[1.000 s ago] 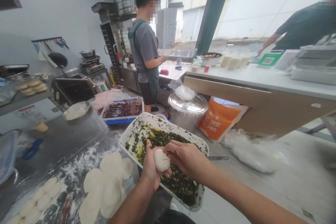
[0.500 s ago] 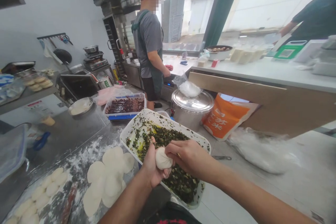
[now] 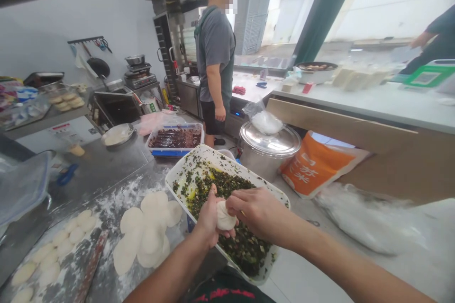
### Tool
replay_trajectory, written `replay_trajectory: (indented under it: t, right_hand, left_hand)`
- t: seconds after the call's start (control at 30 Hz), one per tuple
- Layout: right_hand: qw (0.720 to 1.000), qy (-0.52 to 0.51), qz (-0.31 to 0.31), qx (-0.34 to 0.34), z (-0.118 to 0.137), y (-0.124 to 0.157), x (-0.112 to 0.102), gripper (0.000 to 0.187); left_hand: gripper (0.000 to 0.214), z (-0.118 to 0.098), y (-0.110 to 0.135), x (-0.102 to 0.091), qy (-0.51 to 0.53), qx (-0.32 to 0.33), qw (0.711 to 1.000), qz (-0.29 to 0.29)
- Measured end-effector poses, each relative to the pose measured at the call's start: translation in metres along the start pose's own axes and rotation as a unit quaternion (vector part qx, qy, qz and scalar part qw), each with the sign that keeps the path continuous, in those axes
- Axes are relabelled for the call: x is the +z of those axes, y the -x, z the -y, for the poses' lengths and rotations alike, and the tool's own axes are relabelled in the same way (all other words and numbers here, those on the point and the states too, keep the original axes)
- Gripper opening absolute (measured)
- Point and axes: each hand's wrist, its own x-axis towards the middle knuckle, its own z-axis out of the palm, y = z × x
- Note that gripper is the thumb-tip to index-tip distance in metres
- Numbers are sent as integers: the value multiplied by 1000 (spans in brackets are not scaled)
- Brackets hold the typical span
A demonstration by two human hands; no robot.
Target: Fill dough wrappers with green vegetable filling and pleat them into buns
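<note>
My left hand [image 3: 209, 220] cups a round white dough bun [image 3: 226, 218] from below, with its fingers curled up around the side. My right hand [image 3: 258, 213] pinches the top of the same bun from the right. Both hands hover over a white rectangular tray [image 3: 227, 163] heaped with dark green chopped filling [image 3: 245, 251]. To the left, on the floured steel table [image 3: 106, 199], lie several flat dough wrappers [image 3: 149, 236]. Several small dough pieces [image 3: 60, 246] sit further left, beside a wooden rolling pin [image 3: 91, 260].
Behind the tray stand a box of dark red filling [image 3: 175, 138] and a lidded steel pot [image 3: 270, 139]. An orange sack [image 3: 318, 165] leans against a wooden cabinet front. A person in a grey shirt [image 3: 215, 52] stands beyond, and another person's arm [image 3: 423, 40] shows far right.
The whole view has swung, so the room slides right. My fingers have closed the bun's top a little more. The grey-shirted person's hand has dropped from the counter to their side.
</note>
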Motion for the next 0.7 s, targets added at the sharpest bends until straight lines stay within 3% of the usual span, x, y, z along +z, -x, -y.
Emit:
replay_trajectory:
  t: [0.17,0.3,0.7]
  right_hand:
    - [1000,-2,5,-22,-6,-2,-5,11]
    - [1000,-21,0,-11,-11,-4,-9,13]
    - [998,-24,11,-49,-12,-10,-13,12]
  left_hand:
    - [68,-5,-1,-1,3,-26,999,28]
    - [66,-9,5,2,43,6,998,46]
    - [66,-5,7,2,54,41,998,1]
